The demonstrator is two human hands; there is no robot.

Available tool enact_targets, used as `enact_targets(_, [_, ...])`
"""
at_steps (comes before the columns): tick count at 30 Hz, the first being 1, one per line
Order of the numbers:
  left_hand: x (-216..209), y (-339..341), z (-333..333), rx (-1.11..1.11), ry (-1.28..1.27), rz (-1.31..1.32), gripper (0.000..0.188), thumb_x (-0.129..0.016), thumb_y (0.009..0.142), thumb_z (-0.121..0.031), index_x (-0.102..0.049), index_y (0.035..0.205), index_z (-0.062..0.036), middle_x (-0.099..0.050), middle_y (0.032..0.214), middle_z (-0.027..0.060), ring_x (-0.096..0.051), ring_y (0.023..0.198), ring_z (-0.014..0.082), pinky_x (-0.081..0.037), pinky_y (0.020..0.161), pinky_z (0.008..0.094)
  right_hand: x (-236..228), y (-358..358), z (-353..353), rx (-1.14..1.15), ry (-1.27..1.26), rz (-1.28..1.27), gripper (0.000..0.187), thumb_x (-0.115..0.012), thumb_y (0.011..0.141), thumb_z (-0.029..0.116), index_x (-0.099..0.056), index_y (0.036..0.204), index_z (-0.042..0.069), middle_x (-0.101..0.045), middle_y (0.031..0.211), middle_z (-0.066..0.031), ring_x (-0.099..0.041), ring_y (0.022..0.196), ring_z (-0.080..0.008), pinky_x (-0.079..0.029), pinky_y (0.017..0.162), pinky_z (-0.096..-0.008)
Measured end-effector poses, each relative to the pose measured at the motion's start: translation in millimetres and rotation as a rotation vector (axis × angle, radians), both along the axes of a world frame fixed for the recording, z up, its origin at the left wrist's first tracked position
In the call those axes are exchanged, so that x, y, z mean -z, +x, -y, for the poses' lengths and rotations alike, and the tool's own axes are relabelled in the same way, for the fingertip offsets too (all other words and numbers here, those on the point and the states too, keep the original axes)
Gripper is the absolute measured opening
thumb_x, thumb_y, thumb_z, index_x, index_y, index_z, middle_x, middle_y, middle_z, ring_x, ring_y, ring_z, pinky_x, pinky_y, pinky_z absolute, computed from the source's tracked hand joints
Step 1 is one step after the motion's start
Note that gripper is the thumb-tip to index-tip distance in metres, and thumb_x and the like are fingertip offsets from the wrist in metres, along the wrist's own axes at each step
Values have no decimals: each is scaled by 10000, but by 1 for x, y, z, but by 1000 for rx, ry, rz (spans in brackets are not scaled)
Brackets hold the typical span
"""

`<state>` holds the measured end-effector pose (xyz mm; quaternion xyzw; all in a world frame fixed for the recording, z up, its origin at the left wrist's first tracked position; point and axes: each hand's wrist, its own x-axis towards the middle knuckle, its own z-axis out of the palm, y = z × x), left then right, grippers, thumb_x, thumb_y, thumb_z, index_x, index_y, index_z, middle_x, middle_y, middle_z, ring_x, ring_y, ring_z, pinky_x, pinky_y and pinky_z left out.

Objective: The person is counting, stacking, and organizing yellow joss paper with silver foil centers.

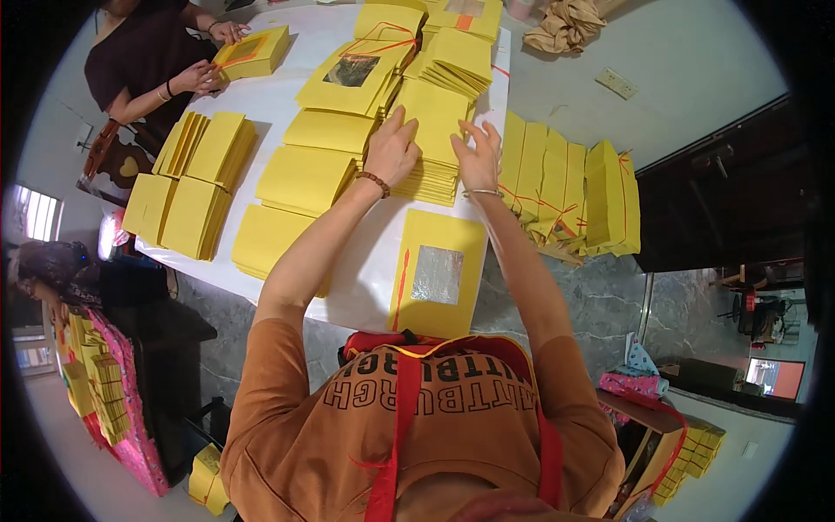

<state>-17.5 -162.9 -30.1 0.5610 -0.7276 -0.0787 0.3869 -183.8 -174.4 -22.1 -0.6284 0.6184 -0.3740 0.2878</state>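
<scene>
A tall stack of yellow paper sheets or envelopes (439,113) stands in front of me near the table's right side. At its left side is my left hand (393,152), fingers pointing forward and a little apart. My right hand (479,155) is at the stack's right edge, with thumb and fingers spread. Neither hand grips anything that I can see; whether the fingertips touch the paper is hard to tell. Closer to me, a yellow envelope (402,300) with a silver square (437,275) and a red string lies flat at the table's front edge.
More yellow stacks cover the white table (352,287), such as one at the left (198,209). Across the table, a person's hands (209,76) rest on a yellow packet (261,54). String-tied yellow bundles (557,178) stand along the right side. Another person (61,270) works at far left.
</scene>
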Motion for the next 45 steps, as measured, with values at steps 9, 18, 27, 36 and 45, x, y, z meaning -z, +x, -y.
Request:
enact_targets(9, [18,-2,0,-16,-126,162,347,-509,715,-95,-545,1015,76,-424,1159,323,-481,1014,402,-414,866,421,-8,30,64,-512,-32,-604,499,-318,867,504,-394,1300,268,-173,1450,-27,-168,1319,-228,-180,1005,-544])
enact_targets(18, [24,-1,4,-48,-187,242,340,-517,738,-99,-532,1059,15,-437,1150,281,-513,923,385,-432,813,416,36,19,81,-585,-116,-372,497,-406,856,472,-420,1291,231,-261,1417,-51,-198,1304,-252,-198,1030,-476])
enact_targets(27, [-19,-5,2,11,6,108,310,-522,785,-158,-545,1071,-42,-415,1191,233,-523,909,376,-436,794,416,-9,-13,41,-355,-353,-99,344,-567,812,280,-575,1117,121,-460,1259,-115,-378,1193,-281,-294,986,-374])
enact_targets(36, [-46,-18,-48,-68,-321,165,293,-548,803,-208,-562,1054,-57,-470,1166,188,-501,967,337,-399,818,378,29,-73,-83,-234,-396,82,261,-599,785,154,-598,1032,69,-540,1123,-114,-481,1074,-260,-376,904,-359])
enact_targets(45, [66,-3,-210,645,34,256,266,-588,716,-78,-554,966,9,-541,978,134,-508,890,286,-423,803,359,91,-94,-221,-482,-197,-400,220,-627,735,221,-612,950,177,-586,1033,28,-500,1004,-193,-331,822,-366])
